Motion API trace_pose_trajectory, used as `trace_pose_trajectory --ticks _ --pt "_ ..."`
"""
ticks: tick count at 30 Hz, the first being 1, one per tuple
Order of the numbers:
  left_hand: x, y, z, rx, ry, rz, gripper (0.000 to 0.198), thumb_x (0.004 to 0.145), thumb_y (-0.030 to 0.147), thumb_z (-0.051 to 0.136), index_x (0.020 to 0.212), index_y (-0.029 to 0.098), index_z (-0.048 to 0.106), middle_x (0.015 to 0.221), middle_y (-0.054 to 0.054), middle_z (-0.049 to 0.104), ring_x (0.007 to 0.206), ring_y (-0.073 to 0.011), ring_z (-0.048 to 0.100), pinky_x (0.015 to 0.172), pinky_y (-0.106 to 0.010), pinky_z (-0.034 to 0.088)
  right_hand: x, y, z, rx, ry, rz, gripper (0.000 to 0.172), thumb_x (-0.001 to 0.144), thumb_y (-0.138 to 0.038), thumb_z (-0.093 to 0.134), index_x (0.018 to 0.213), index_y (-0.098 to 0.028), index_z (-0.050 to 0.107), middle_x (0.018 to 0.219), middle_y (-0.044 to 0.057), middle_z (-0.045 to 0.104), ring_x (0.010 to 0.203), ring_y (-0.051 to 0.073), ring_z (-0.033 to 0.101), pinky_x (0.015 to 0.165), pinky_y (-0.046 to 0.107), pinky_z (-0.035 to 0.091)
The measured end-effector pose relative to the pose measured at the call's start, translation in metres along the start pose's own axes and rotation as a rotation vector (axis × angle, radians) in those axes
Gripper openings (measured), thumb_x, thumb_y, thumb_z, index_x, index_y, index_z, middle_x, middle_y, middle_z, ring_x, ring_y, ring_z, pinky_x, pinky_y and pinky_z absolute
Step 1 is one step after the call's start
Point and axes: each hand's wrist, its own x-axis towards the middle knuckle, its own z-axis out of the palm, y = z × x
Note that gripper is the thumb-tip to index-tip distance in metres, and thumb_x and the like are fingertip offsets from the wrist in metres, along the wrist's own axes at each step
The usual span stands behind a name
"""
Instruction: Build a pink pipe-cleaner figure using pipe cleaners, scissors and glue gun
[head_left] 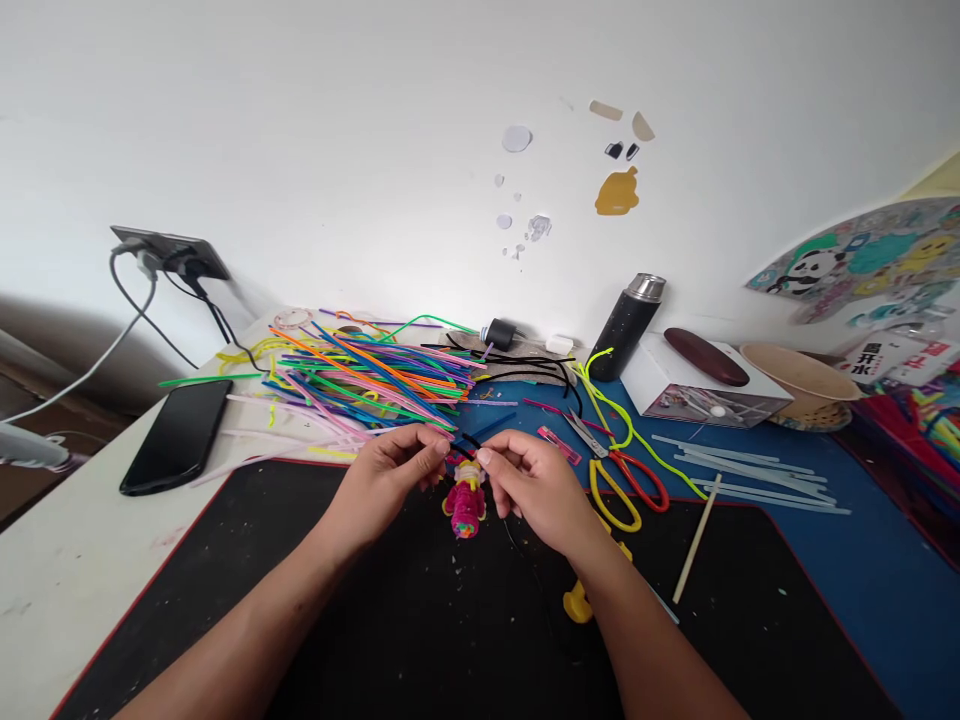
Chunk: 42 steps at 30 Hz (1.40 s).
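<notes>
A short black pipe cleaner (470, 441) runs between my two hands. My left hand (394, 472) pinches it near the left end, thumb against index finger. On the other side my right hand (531, 488) has thumb and fingertips closed on it. Just below hangs or lies a small doll (465, 508) of magenta, yellow and cream pipe cleaner, with a multicoloured end; I cannot tell whether my fingers also bear it. A thin black strand trails down from my right hand. Red-and-yellow scissors (616, 475) lie open beside that hand.
A pile of coloured pipe cleaners (375, 370) lies behind my hands. A phone (178, 437) is at left. A glue gun (577, 603) is partly hidden by my right forearm. A wooden stick (697, 538), black flask (628, 325), white box (705, 385) and glue sticks (757, 475) stand or lie rightward.
</notes>
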Motion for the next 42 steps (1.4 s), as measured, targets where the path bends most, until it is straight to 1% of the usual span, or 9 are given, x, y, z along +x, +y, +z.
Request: trace_pose_trajectory --ticks 3,6,10,12,15,19,24,38,42 --pt "0.001 -0.002 -0.002 -0.011 0.051 0.001 0.043 0.086 0.06 0.083 0.078 0.019 0.073 0.068 0.0 0.064 0.062 -0.0141 0.053 0.063 -0.027 0.043 0.003 0.003 -0.01 -0.204 0.141 -0.024 0.029 0.099 -0.05 0.063 0.092 -0.023 0.068 0.059 -0.004 0.058 0.05 0.016 0.055 0.054 0.029 0.04" --pt "0.001 -0.002 -0.002 0.007 0.055 -0.005 0.045 0.085 0.062 0.083 0.079 0.019 0.073 0.067 0.0 0.063 0.062 -0.0144 0.052 0.063 -0.027 0.043 0.008 0.012 -0.021 -0.629 0.284 -0.061 0.021 0.1 -0.04 0.062 0.088 -0.025 0.07 0.065 0.0 0.063 0.057 0.019 0.056 0.058 0.032 0.034" --pt "0.0 -0.002 0.0 0.047 0.037 -0.012 0.047 0.084 0.064 0.082 0.078 0.019 0.072 0.068 0.0 0.063 0.064 -0.0153 0.053 0.063 -0.028 0.043 0.015 0.022 -0.032 -0.885 0.324 -0.04 0.018 0.102 -0.034 0.06 0.094 -0.025 0.074 0.068 0.003 0.067 0.059 0.022 0.056 0.059 0.033 0.028" --pt "0.0 -0.001 0.001 0.055 0.025 -0.012 0.048 0.084 0.065 0.082 0.078 0.019 0.072 0.068 0.0 0.062 0.064 -0.0154 0.052 0.063 -0.028 0.043 0.017 0.024 -0.034 -0.861 0.344 -0.053 0.019 0.101 -0.034 0.06 0.1 -0.025 0.076 0.067 0.003 0.066 0.058 0.022 0.055 0.058 0.033 0.028" --pt "0.0 -0.002 0.003 0.062 -0.001 -0.001 0.048 0.083 0.066 0.082 0.077 0.019 0.072 0.068 0.0 0.062 0.063 -0.0154 0.052 0.063 -0.028 0.043 0.015 0.021 -0.031 -0.669 0.323 -0.11 0.022 0.101 -0.04 0.061 0.101 -0.026 0.078 0.067 0.001 0.065 0.058 0.021 0.055 0.059 0.033 0.033" --pt "0.0 -0.004 0.004 0.074 -0.034 0.004 0.045 0.085 0.062 0.082 0.079 0.019 0.074 0.069 -0.001 0.064 0.064 -0.0152 0.052 0.063 -0.027 0.043 0.009 0.013 -0.021 -0.348 0.151 -0.096 0.029 0.102 -0.049 0.062 0.098 -0.025 0.078 0.066 -0.001 0.062 0.061 0.019 0.057 0.061 0.031 0.041" --pt "-0.002 -0.005 0.005 0.102 -0.012 0.038 0.042 0.088 0.059 0.08 0.08 0.019 0.074 0.071 0.0 0.062 0.065 -0.015 0.053 0.064 -0.027 0.044 0.006 0.008 -0.013 -0.153 0.049 -0.042 0.031 0.101 -0.051 0.065 0.102 -0.023 0.077 0.063 -0.004 0.058 0.055 0.016 0.052 0.057 0.03 0.04" --pt "-0.005 -0.014 0.007 0.233 -0.001 0.117 0.032 0.095 0.051 0.074 0.088 0.02 0.078 0.079 -0.002 0.071 0.074 -0.0179 0.061 0.071 -0.029 0.049 0.004 0.002 -0.002 -0.088 -0.062 0.012 0.021 0.096 -0.041 0.066 0.093 -0.021 0.071 0.06 -0.006 0.057 0.049 0.012 0.047 0.053 0.027 0.039" --pt "-0.004 -0.01 0.004 0.257 -0.021 0.066 0.039 0.096 0.057 0.069 0.105 0.02 0.077 0.087 -0.002 0.073 0.073 -0.0183 0.061 0.07 -0.03 0.05 0.003 0.003 -0.003 -0.132 -0.042 0.001 0.02 0.098 -0.039 0.063 0.092 -0.021 0.071 0.061 -0.006 0.057 0.05 0.012 0.048 0.055 0.026 0.039"
